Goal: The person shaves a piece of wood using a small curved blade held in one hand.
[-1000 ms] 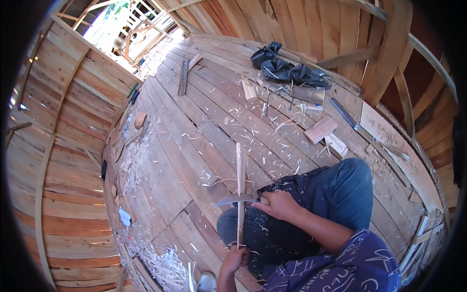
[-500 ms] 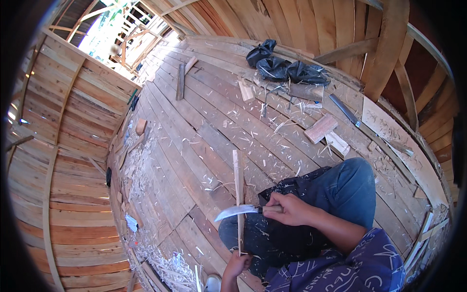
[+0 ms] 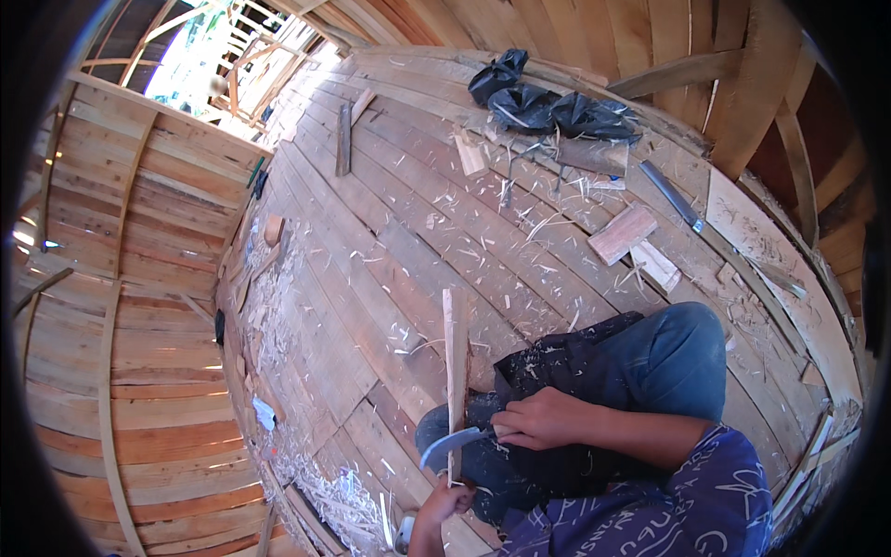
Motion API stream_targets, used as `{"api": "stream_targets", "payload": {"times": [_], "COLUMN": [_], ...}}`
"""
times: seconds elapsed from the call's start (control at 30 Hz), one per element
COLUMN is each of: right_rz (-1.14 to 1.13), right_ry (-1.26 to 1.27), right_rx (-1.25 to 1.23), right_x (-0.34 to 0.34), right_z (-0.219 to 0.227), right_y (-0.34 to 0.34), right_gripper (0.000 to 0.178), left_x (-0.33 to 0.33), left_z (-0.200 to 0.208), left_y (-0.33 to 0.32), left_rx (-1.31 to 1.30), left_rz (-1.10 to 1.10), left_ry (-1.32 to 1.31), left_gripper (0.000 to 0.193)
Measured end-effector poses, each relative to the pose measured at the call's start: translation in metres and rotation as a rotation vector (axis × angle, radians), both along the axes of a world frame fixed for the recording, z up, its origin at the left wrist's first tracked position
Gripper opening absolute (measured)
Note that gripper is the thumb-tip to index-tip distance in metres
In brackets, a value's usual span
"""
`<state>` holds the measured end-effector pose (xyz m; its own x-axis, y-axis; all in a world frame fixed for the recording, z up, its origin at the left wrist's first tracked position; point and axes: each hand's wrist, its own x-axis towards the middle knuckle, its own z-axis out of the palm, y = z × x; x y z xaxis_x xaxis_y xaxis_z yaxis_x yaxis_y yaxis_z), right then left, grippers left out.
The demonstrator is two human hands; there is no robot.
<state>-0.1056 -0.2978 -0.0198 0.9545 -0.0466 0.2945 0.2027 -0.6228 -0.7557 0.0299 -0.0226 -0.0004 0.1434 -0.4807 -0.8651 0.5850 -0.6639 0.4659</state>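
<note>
My right hand [image 3: 538, 420] is closed round the handle of a knife with a curved blade [image 3: 449, 447]. The blade lies across the lower part of a long, narrow wooden stick [image 3: 456, 357]. Below the blade, my left hand [image 3: 449, 498] grips the near end of that stick, its fingers wrapped round it. The stick points away from me, its far end over the plank floor. Dark cloth with wood bits on it covers part of my bent legs [image 3: 668, 348]. The knife's handle is mostly hidden in my right hand.
Wood shavings are scattered over the plank floor [image 3: 316, 325], heaped at the left wall [image 3: 334, 501]. Black plastic bags [image 3: 557, 110], a wood block [image 3: 623, 234] and a long dark tool with a metallic end [image 3: 670, 195] lie ahead and to the right. Two short boards [image 3: 344, 139] lie farther off.
My right hand has drawn the knife down along the stick toward my left hand, and the blade has turned. My left hand keeps hold of the stick's near end. The view has shifted slightly.
</note>
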Motion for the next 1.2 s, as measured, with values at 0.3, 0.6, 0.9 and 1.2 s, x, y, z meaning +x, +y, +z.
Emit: {"api": "stream_targets", "payload": {"times": [0.3, 0.6, 0.9, 1.2], "right_rz": [-0.245, -0.830, -0.556, -0.099], "right_ry": [0.036, 0.050, 0.034, 0.167], "right_rx": [0.005, 0.118, 0.423, 0.551], "right_x": [0.002, 0.003, 0.009, 0.005], "right_z": [-0.011, -0.004, -0.027, -0.010], "right_y": [-0.024, -0.073, -0.040, -0.011], "right_gripper": [0.032, 0.030, 0.033, 0.028], "left_x": [0.000, -0.001, 0.002, 0.001], "left_z": [-0.003, -0.012, -0.012, -0.010], "left_y": [0.001, 0.013, 0.012, 0.011], "left_rx": [0.023, -0.026, -0.028, -0.009], "left_rz": [0.002, 0.015, 0.034, 0.027], "left_ry": [-0.041, -0.018, 0.016, -0.027], "left_gripper": [0.017, 0.014, 0.011, 0.008]}}
